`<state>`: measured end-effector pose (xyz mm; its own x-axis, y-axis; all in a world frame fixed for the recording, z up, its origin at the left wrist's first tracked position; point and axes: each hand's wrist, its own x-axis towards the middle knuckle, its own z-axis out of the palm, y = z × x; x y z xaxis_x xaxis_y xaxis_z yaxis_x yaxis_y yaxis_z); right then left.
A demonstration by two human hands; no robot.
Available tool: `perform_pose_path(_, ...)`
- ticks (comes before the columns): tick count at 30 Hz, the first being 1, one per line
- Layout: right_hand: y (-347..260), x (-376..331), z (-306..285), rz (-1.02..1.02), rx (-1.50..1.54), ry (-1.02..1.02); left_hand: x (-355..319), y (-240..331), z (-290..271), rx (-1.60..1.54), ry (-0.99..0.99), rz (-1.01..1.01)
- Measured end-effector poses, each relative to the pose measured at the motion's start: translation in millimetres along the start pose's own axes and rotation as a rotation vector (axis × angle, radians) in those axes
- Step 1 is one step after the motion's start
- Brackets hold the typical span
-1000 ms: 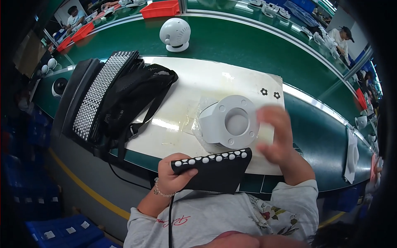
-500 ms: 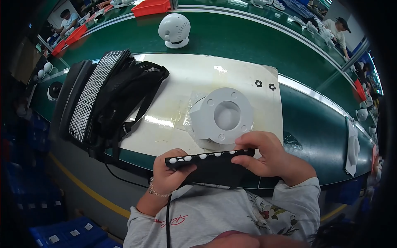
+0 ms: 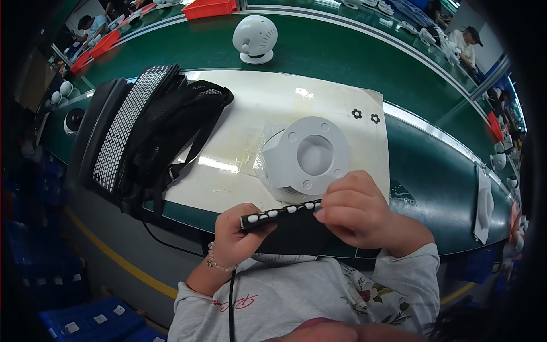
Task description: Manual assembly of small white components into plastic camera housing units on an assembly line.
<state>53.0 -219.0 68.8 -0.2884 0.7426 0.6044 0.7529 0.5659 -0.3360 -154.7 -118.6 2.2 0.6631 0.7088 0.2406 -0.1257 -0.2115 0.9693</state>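
Observation:
My left hand [image 3: 238, 231] grips the left end of a flat black panel [image 3: 296, 236] with a white-dotted top edge. Its thumb lies along the near face. My right hand [image 3: 359, 211] closes round the panel's right end, fingers curled inward, and hides that corner. The panel stands on edge close to my body. Just beyond it, a white plastic ring part [image 3: 290, 149] with a round opening lies on a clear plastic bag. Left of it on the pale board [image 3: 239, 134] sits a black mesh bag [image 3: 168, 128] with a strap and a white-dotted panel.
A round white device [image 3: 254, 40] on a foot stands on the green conveyor belt [image 3: 319, 57]. Two small black flower shapes [image 3: 356, 113] lie at the board's right. Red trays [image 3: 208, 8] line the far side, where other people work. Blue crates [image 3: 94, 319] stand at lower left.
My right hand has risen slightly and its fingers have curled tighter over the panel's end. The panel now slants up toward the right. On the belt, the white device has shifted right.

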Motion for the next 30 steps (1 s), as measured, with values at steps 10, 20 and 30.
perform_pose_path(10, -6, 6, 2, -0.095, 0.196, -0.011, 3, 3, 3, 0.116, -0.063, 0.071)
perform_pose_path(20, 0, 5, 12, 0.127, 0.324, 0.061, 6, 6, 7, 0.161, -0.014, 0.097)
perform_pose_path(30, 7, 6, -6, 0.198, 0.462, 0.048, 10, 2, -2, 0.171, -0.156, 0.115)
